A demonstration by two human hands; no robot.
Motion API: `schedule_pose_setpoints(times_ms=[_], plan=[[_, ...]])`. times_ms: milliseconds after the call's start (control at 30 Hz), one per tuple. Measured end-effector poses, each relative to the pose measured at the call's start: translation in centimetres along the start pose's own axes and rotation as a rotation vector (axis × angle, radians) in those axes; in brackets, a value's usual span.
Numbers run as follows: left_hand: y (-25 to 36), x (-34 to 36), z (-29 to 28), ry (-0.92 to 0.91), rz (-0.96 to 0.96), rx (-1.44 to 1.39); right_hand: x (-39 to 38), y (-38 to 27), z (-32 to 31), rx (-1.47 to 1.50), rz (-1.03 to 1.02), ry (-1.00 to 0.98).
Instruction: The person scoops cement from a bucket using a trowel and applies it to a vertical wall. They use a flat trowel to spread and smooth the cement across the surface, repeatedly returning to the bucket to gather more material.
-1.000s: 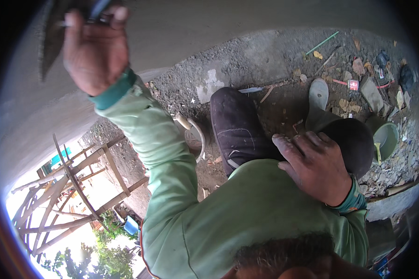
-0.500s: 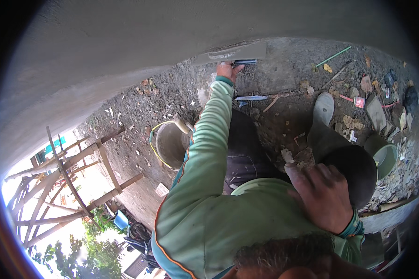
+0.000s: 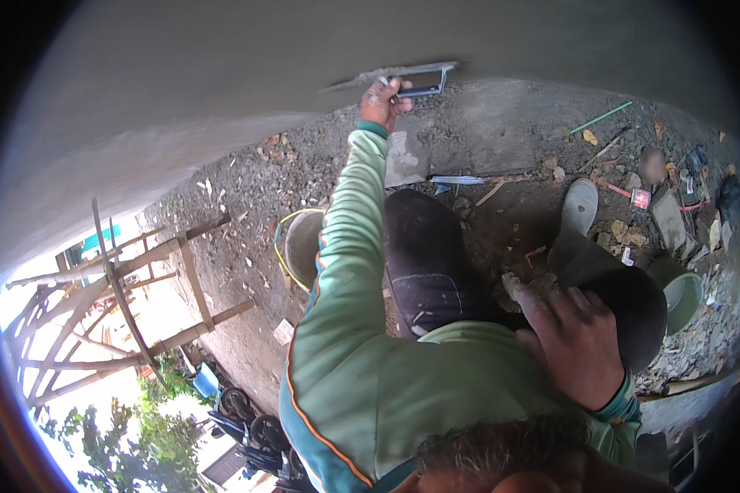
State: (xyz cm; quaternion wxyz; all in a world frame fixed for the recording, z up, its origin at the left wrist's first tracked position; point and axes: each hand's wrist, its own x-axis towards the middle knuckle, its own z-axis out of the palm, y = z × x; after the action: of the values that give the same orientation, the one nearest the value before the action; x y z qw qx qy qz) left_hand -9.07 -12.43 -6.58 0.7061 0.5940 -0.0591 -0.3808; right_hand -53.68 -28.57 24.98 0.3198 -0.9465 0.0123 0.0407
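My left hand (image 3: 384, 103) is closed on the dark handle of a metal trowel (image 3: 441, 76), held out on an outstretched arm at the upper middle, with the blade against the grey plastered wall (image 3: 247, 49). My right hand (image 3: 569, 337) rests low by my dark-clad knee at the right, fingers loosely bent and apart, with nothing visible held; its fingertips are partly hard to make out against pale debris behind them. A bucket (image 3: 302, 246) with a yellow handle stands left of my legs, partly hidden by my left sleeve.
Rubble, leaves and a green stick (image 3: 600, 116) lie on the dirt ground along the wall's foot. A pale green bucket (image 3: 684, 308) is at the right. Bamboo scaffolding (image 3: 115, 304) stands at the left, with a parked motorbike (image 3: 255, 427) and foliage below it.
My left hand has swung from the upper left to the upper middle, then slightly higher along the wall with the trowel. My right hand has shifted slightly lower in the view.
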Motion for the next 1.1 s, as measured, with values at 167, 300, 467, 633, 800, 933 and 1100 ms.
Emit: schedule_pose_setpoints(times_ms=[167, 300, 467, 633, 800, 933, 1100], plan=[[12.3, -6.3, 3.4, 0.008, 0.125, -0.018, 1.6, -1.3, 0.7, -0.005, -0.049, 0.017], [24.2, -12.3, 8.9, -0.111, 0.371, -0.069, 2.5, -1.4, 1.5, -0.095, -0.033, 0.065], [35.7, -21.5, 17.6, -0.129, 0.453, -0.026, 6.0, -2.9, 1.3, -0.084, -0.143, 0.251], [29.1, -22.8, 17.1, -0.124, 0.492, 0.071, 8.4, -4.8, 0.4, -0.338, -0.507, 0.766], [19.7, -24.5, 16.5, -0.067, 0.433, -0.086, 11.2, -6.5, 1.4, -0.567, -0.606, 0.727], [17.8, -25.4, 17.1, -0.054, 0.384, -0.106, 14.0, -6.4, 0.3, -0.782, -0.475, 0.672], [20.3, -30.0, 16.6, -0.088, 0.523, -0.044, 17.6, -8.8, -3.5, -0.664, -0.521, 0.658]])
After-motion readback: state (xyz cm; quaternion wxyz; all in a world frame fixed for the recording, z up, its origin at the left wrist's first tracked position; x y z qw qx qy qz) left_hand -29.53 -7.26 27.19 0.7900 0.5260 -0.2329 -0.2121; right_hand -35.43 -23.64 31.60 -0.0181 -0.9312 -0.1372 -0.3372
